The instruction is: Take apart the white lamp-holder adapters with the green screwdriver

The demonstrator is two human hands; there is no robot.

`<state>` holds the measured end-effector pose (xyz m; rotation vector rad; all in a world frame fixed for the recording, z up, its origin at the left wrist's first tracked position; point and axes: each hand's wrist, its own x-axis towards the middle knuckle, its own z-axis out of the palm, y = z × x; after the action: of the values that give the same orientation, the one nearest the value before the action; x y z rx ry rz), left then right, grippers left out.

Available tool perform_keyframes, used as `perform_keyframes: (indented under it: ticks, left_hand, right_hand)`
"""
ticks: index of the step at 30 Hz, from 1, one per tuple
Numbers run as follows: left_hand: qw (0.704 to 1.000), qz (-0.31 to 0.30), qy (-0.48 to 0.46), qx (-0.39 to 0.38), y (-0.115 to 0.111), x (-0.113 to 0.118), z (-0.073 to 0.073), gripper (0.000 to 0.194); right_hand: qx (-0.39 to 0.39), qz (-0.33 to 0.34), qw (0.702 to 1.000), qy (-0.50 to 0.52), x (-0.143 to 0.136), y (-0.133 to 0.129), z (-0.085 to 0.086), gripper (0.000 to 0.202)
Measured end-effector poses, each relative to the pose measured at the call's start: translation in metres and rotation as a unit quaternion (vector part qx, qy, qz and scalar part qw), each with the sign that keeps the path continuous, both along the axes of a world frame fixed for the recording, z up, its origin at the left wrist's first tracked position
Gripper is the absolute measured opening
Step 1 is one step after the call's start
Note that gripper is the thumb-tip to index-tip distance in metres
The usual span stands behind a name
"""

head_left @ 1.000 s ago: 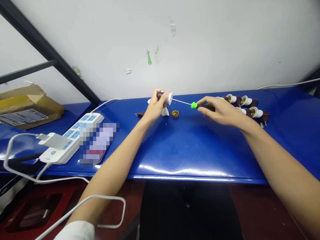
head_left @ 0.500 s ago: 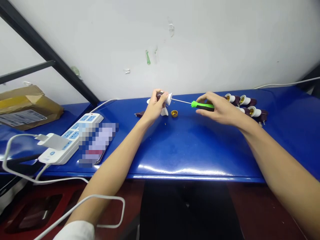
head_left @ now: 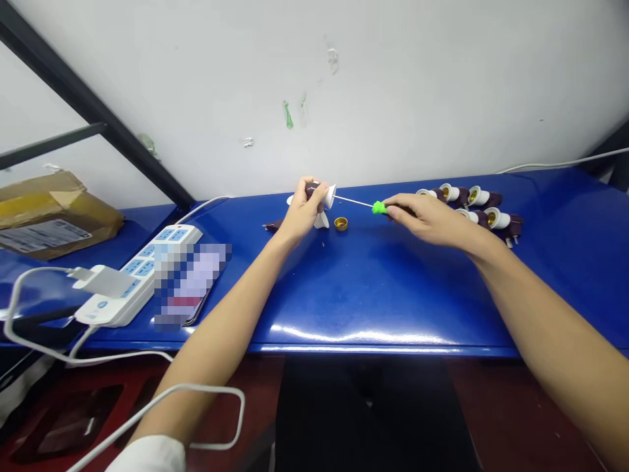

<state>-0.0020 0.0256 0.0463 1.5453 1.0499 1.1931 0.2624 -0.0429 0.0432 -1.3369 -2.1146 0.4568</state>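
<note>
My left hand (head_left: 305, 208) is closed around a dark brown and white lamp socket (head_left: 330, 196), its white flared end turned right. In my right hand (head_left: 422, 216) is a green and black screwdriver (head_left: 379, 208); its shaft points left and the tip is hidden inside the socket's white end. Just below the socket, a small gold metal cup (head_left: 341, 224) lies on the blue table (head_left: 363, 295). White pieces (head_left: 322, 221) and a dark brown plug part (head_left: 274, 226) lie beside and behind my left hand. Tiny bits (head_left: 323, 244) rest nearer me.
Several brown and white sockets (head_left: 497, 219) sit at the right, behind my right hand. To the left are a white power strip (head_left: 147, 269) with a charger, a phone (head_left: 196, 282) and a cardboard box (head_left: 59, 213). A white cable (head_left: 216, 388) loops across my left forearm.
My right hand has closed further over the screwdriver, now covering most of its handle. More of the sockets at the right show. My left hand still holds its socket.
</note>
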Motion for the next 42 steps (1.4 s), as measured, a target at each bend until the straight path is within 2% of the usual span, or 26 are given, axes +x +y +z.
perform_keyframes:
  ticks: [5,10,15,21,26,31,36,42]
  left_hand:
    - [1.0,-0.001,0.011,-0.002,-0.0009,0.0004,-0.0001,0.022]
    - [1.0,-0.004,0.0,-0.002,-0.0007,-0.0001,-0.0005,0.02]
    - [1.0,-0.005,0.011,0.0,-0.0032,0.0004,0.0013,0.022]
    - [1.0,-0.007,0.002,-0.004,-0.0031,0.0003,0.0017,0.016]
    - [1.0,-0.016,-0.002,0.005,-0.0014,-0.0005,-0.0002,0.018]
    - [1.0,0.001,0.004,-0.008,-0.0018,-0.0005,0.0011,0.021]
    - [1.0,-0.007,0.005,0.003,-0.0014,0.0,0.0001,0.021]
    - [1.0,-0.001,0.008,0.008,0.0003,-0.0015,-0.0013,0.019]
  right_hand:
    - [0.015,-0.004,1.0,0.013,0.0002,-0.0019,0.003,0.046]
    - [-0.046,0.005,0.999,0.004,-0.0001,-0.004,0.0058,0.045]
    - [0.012,0.001,0.999,0.03,0.0019,-0.0027,0.0033,0.043]
    - [-0.042,-0.004,0.999,0.014,0.0007,-0.0034,0.0051,0.045]
    - [0.003,-0.009,1.0,0.023,0.0002,-0.0045,0.0062,0.045]
    - [-0.041,-0.003,0.999,0.008,0.0007,-0.0047,0.0072,0.047]
    - [0.012,-0.007,1.0,0.024,0.0026,-0.0023,0.0041,0.043]
    - [-0.042,0.001,0.999,0.012,0.0027,-0.0029,0.0045,0.046]
